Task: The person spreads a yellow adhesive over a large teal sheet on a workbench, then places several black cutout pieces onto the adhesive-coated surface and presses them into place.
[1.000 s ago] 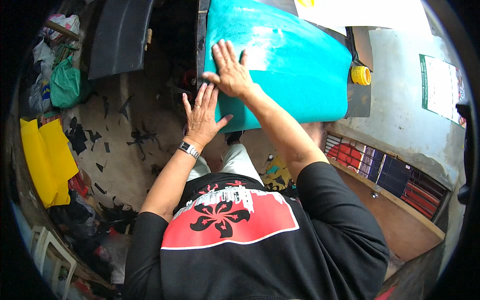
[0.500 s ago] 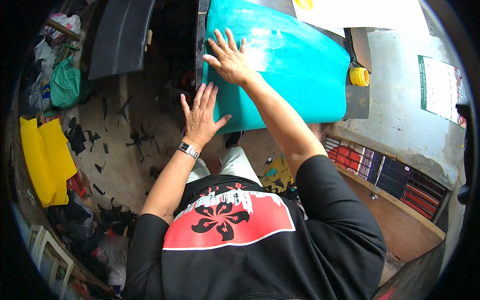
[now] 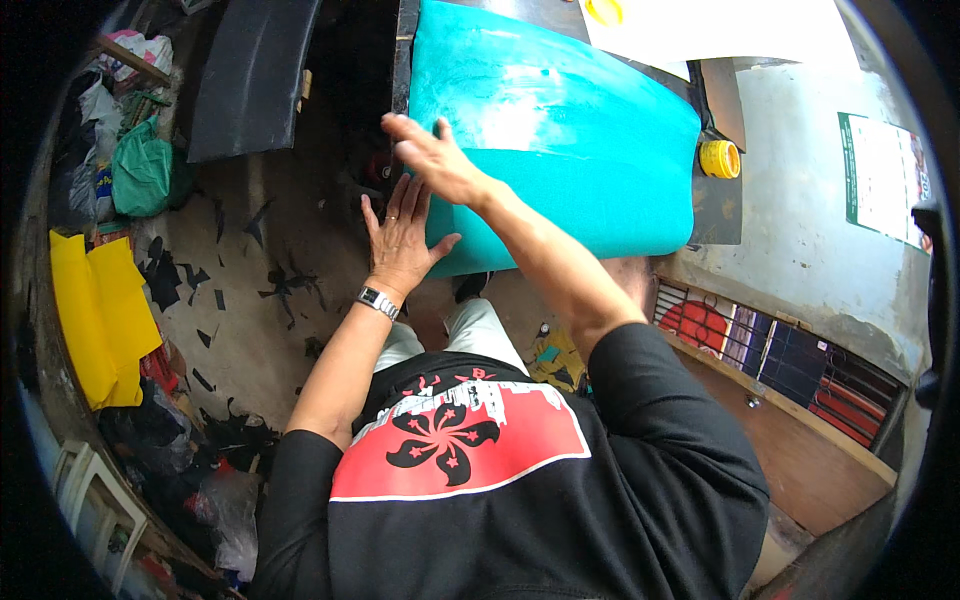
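Note:
A large turquoise sheet [image 3: 590, 180] covers a dark work table [image 3: 403, 60], its near edge curving down over the front. Part of its surface is shiny, and a matte band runs along the near side. My left hand [image 3: 400, 235], with a metal watch on the wrist, lies at the sheet's near left corner, fingers outstretched. Just beyond it my right hand [image 3: 437, 165] is at the left edge of the sheet, fingers apart and a little blurred. Neither hand holds anything.
An opened yellow tub [image 3: 718, 159] stands right of the sheet, and white sheeting [image 3: 740, 30] lies at the far right. A curved black panel [image 3: 250, 80] is at the far left. Yellow material [image 3: 100, 320], a green bag [image 3: 142, 170] and black scraps [image 3: 290, 285] lie on the left.
My right hand has moved nearer and slightly left, from flat on the sheet to its left edge beside my left hand. The left hand has stayed nearly in place.

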A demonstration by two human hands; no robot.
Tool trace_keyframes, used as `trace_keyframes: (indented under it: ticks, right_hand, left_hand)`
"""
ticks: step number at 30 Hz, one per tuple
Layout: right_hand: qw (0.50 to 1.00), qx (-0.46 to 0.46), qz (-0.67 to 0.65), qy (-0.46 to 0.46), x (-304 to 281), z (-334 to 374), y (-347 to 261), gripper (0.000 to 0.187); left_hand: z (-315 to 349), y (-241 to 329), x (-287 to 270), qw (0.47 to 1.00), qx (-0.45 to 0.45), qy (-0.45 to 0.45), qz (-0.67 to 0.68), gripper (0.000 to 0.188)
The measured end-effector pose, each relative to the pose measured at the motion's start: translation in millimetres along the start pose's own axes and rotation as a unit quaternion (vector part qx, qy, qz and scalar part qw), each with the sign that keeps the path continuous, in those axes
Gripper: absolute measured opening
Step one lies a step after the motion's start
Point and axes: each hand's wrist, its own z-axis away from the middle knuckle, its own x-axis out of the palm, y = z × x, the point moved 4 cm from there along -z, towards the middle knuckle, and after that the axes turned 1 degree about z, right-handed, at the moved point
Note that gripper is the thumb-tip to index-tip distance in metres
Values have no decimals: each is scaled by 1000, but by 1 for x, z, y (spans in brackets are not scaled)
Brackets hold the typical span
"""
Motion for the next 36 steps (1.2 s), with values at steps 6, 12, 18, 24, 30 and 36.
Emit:
trace_keyframes:
  ticks: [6, 12, 18, 24, 30, 36]
  right_hand:
    - [915, 213, 333, 78, -31, 75, 31, 79]
    - [943, 49, 312, 102, 14, 43, 18, 83]
    - [1000, 4, -19, -17, 12, 11, -17, 76]
    - [923, 24, -205, 323, -119, 113, 24, 52]
    - [755, 289, 141, 572, -342, 342, 154, 44]
    - [725, 508, 151, 440, -462, 402, 318, 89]
  left_hand:
    - [0, 3, -6, 999, 22, 30, 18, 93]
    - [6, -1, 1, 997, 13, 69, 29, 94]
    - [11, 16, -3, 997, 33, 59, -44, 61]
    - [-16, 87, 13, 989, 137, -59, 22, 62]
    - [-31, 106, 26, 990, 46, -73, -107, 78]
    - [-33, 107, 40, 985, -10, -44, -169, 78]
